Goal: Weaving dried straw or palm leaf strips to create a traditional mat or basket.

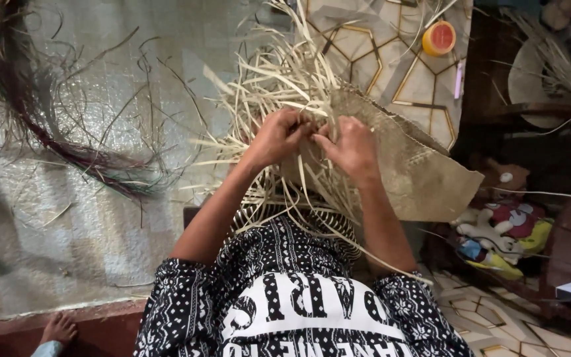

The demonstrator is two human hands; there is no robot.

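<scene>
Left hand and right hand pinched together on pale straw strips at the ragged edge of a half-woven mat over the lap. Probably light, springy, brittle; best gripped near the weave.

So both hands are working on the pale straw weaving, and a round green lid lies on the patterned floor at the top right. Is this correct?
Not quite: the round thing at the top right is orange with a pinkish face, not green. The head view shows it on the patterned floor. The rest holds: the left hand and the right hand both work the strands of the pale straw weaving.
</scene>
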